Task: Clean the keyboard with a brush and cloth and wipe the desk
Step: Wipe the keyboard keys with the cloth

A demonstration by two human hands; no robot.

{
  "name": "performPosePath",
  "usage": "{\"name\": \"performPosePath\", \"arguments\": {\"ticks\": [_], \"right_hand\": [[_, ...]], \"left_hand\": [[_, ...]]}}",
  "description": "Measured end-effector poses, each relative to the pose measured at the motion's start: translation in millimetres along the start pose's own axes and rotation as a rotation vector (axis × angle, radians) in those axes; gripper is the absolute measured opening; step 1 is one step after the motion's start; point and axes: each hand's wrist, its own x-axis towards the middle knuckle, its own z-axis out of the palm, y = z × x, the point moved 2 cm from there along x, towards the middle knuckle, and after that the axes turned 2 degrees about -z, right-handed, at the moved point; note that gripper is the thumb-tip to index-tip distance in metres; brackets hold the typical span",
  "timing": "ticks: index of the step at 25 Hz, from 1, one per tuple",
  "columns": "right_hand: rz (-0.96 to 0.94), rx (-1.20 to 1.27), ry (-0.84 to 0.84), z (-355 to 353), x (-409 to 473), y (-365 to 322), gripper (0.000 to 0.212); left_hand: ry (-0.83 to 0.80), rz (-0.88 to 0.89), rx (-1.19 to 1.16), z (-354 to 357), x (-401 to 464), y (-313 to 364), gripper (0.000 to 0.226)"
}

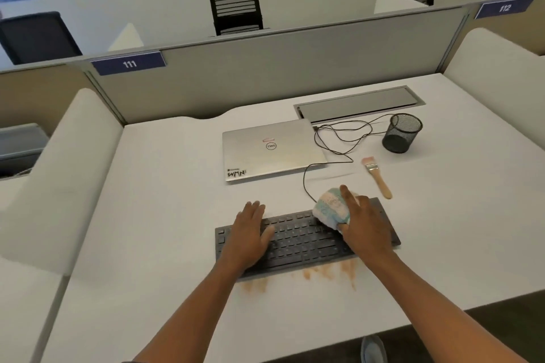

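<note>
Keyboard [306, 240]: dark, lying on the white desk [165, 215], under both hands.
Left hand [250, 233]: flat on the left keys, fingers straight and slightly spread, holding nothing.
Right hand [364, 224]: fingers curled over a bunched cloth [331, 209], pressing it onto the upper right keys.
Cloth: striped pale blue and white, bulging out left of the right fingers.
Brush [377, 177]: wooden handle, just beyond the right fingertips, untouched, on the desk.
Stain [300, 274]: brownish smear along the keyboard's near edge, behind the wrists.
Laptop [272, 150]: closed, beyond the left fingertips.
Mesh cup [401, 132]: well beyond the brush.
</note>
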Motion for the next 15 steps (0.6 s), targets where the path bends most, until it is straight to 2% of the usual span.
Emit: {"name": "performPosePath", "arguments": {"ticks": [3,5,11,15], "right_hand": [[-0.006,-0.040,0.032,9.8,-6.7,-26.9,0.092],[-0.007,-0.059,0.022,17.8,-8.0,-43.5,0.092],[0.046,-0.019,-0.055,45.8,-16.6,-80.5,0.089],[-0.106,-0.019,-0.014,63.6,-36.2,-132.4,0.083]], "left_hand": [[0.014,0.011,0.047,-5.8,-31.1,-44.0,0.090],[0.000,0.014,0.062,-8.7,-46.0,-64.7,0.097],[-0.074,0.014,0.163,-8.7,-70.8,-90.6,0.126],[-0.102,-0.045,0.198,-6.0,-77.8,-107.9,0.141]]}}
